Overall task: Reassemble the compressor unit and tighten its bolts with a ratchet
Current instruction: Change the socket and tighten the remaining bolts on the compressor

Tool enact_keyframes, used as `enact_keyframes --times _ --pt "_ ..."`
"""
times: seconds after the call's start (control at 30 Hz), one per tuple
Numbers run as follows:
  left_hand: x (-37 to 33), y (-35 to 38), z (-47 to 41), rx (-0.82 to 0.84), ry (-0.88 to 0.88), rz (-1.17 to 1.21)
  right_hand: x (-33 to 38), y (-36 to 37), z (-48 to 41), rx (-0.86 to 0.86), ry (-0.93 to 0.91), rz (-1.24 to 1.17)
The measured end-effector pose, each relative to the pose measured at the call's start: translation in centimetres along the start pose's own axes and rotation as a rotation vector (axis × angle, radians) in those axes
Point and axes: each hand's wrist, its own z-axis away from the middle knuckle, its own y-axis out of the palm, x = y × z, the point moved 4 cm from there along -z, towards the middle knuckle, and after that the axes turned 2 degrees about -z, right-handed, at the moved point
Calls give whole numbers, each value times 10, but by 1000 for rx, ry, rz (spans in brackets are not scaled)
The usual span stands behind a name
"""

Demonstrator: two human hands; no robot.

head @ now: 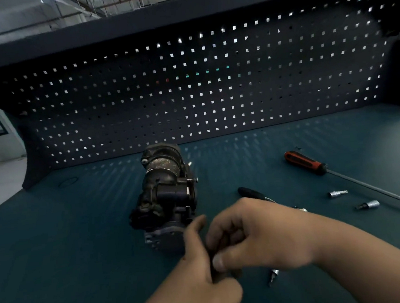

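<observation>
A dark pegboard (213,90) backs a teal bench mat (81,232) where a compressor unit (166,192) lies on its side at centre, long axis running away from the worker, probably so its near end faces the hands for refitting. 2 hands meet just in front of that end. The right hand (260,235) has its fingers curled, with the thumb pinching a small dark part (213,267). The left hand (201,266), thumb raised, closes against it from the other side; blur hides whether it grips the part or only steadies it. The piece appears to be readied for the housing, so no bolt tightening seems under way.

To the right, well apart from the unit, lies a red-and-black screwdriver (302,162). A black tool handle (250,192), possibly the ratchet, is half hidden behind the right hand. Beyond it rest 2 loose sockets (337,193) (369,204), and 1 bit (273,276) sits just under the right wrist, where a forearm could knock it.
</observation>
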Motion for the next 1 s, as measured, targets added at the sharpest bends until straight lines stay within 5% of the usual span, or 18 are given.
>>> enact_keyframes --times 0.3,0.37,0.47,0.53,1.0 --pt "10 -5 -4 106 87 261 -10 7 -7 -59 53 121" --pt "10 -23 -5 -179 226 94 -22 0 -9 -216 141 -122" --pt "6 -59 4 -844 492 -438 -37 0 -16 -473 231 -513" --pt "14 -66 -4 -980 469 -498 -38 6 -25 -527 219 -643" --pt "31 -59 -33 -939 489 -456 -35 37 -40 -494 138 -1061"
